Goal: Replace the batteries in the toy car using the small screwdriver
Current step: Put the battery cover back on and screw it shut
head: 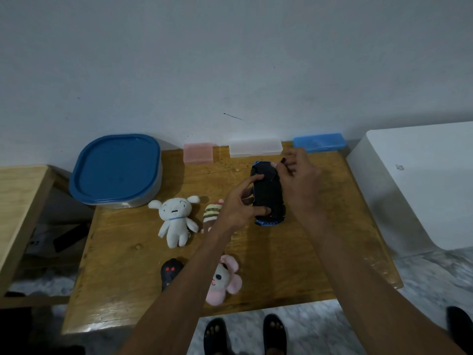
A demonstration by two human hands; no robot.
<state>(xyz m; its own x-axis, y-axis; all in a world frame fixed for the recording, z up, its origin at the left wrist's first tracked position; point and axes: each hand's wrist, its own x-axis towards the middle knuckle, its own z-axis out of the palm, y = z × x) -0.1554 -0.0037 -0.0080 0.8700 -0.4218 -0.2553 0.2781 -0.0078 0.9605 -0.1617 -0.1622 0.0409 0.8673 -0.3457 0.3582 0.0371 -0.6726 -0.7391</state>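
**Kid:** Where is the toy car (267, 194)?

**Helper:** It lies upside down on the wooden desk (294, 265), toward the far right corner. Its black belly faces up. You can see a bit of blue at both ends.

**Kid:** Which way does it point?

**Helper:** Its long side runs from the near edge of the desk toward the far edge by the wall. One end is close to the person, and the other end is close to the clear box (255, 147).

**Kid:** What are the hands doing?

**Helper:** The left hand (239, 206) comes in from the left side and grips the car. The thumb sits on the belly near the close end, and a finger lies across it farther up. The right hand (300, 180) is beside the car's right side, up by the far end. Its fingers are curled and pinch something small and dark (283, 160). I think it is the small screwdriver, but it is too tiny to be sure.

**Kid:** Which hand is nearer the far end?

**Helper:** The right one. I guess the tip must go down onto the belly there, where a screw may be. I can't see any screw, though. The left hand should keep the car from sliding.
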